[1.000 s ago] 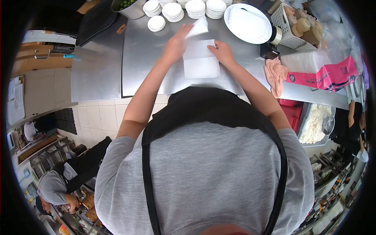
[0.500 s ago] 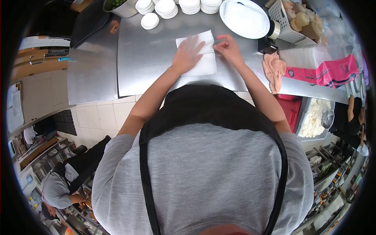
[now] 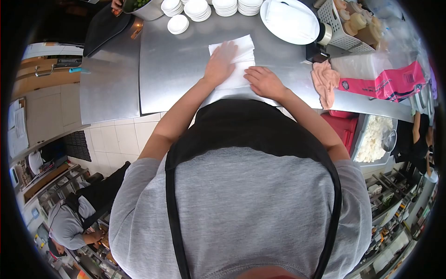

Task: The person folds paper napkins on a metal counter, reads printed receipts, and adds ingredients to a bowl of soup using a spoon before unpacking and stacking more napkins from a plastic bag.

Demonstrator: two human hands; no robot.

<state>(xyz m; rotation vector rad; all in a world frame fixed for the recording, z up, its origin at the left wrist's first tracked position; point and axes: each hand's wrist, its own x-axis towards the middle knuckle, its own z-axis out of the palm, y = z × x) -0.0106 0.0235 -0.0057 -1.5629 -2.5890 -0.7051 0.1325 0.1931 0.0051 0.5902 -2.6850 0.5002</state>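
A white folded cloth or paper towel [image 3: 244, 55] lies on the steel counter just in front of my body; I cannot tell which of the two it is. My left hand [image 3: 220, 66] rests flat across its left side, fingers stretched away from me. On the near right edge, my right hand [image 3: 265, 82] lies with its fingers extended over the white sheet. Part of the sheet is covered by both hands.
Stacked small white dishes [image 3: 197, 10] stand at the back, beside a white oval plate [image 3: 297, 35]. To the right are a bottle basket [image 3: 335, 23], a peach rag [image 3: 325, 81] and a pink package [image 3: 385, 86]. A co-worker [image 3: 69, 223] is at lower left.
My right hand has come down and left, from beside the sheet's upper right edge onto its near right part. My left hand stays nearly in place. Another person's hand appears at top left.
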